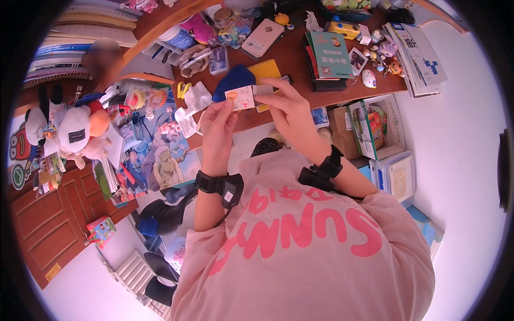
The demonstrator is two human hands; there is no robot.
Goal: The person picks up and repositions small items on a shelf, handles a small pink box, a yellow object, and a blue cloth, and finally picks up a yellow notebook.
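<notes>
A small, pale printed card box (pixel 239 99) with an orange patch is held up near the front edge of the desk. My left hand (pixel 217 128) pinches its left end between thumb and fingers. At the other end, the fingers of my right hand (pixel 289 109) close around a greyish end piece (pixel 263 92); whether this is a flap or an inner tray, I cannot tell. Just behind the box lies a dark blue cloth-like item (pixel 235 80), partly hidden by it. A yellow notebook (pixel 265 69) rests beyond my right fingers.
Crumpled white tissue (pixel 197 99) and a yellow ring-shaped item (pixel 183 90) lie left of my hands. A green book (pixel 331 55) tops a stack at the right, near small figurines (pixel 395 67). Plush toys (pixel 75 128) crowd the left side. Boxes (pixel 377 128) stand under the desk's right end.
</notes>
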